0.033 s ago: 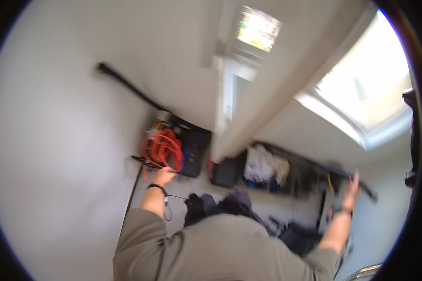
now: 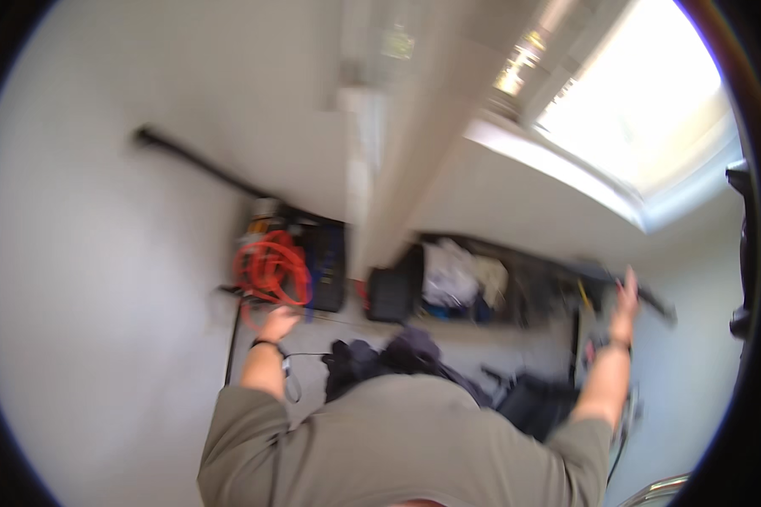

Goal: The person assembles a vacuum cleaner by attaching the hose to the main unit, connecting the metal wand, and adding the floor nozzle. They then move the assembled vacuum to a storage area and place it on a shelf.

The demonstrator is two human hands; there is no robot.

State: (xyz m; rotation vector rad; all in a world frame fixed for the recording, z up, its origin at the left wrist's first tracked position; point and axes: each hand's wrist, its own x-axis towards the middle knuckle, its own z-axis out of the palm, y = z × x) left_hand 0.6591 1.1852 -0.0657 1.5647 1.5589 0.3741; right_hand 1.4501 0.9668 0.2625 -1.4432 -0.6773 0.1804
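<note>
My left hand (image 2: 277, 324) is low on the left, just below a coil of orange-red cable or hose (image 2: 272, 269). Its fingers are smeared, and whether they grip anything cannot be made out. On the right, my right hand (image 2: 624, 311) reaches out with its fingers stretched upward, beside or against the right end of a long black bar (image 2: 203, 166). This bar runs along the wall behind the boxes, partly hidden by a white post. A thin dark cord hangs near my left wrist.
A dark case (image 2: 325, 275) stands beside the coil. Right of the white post (image 2: 410, 160) are a black box (image 2: 391, 294) and a bin with white cloth (image 2: 450, 275). Black gear (image 2: 537, 410) lies on the floor near my right arm. A bright window (image 2: 643, 101) is at upper right.
The view has turned, so the post, boxes and coil sit farther left in the picture. My left hand has shifted slightly left, and my right hand appears a little higher.
</note>
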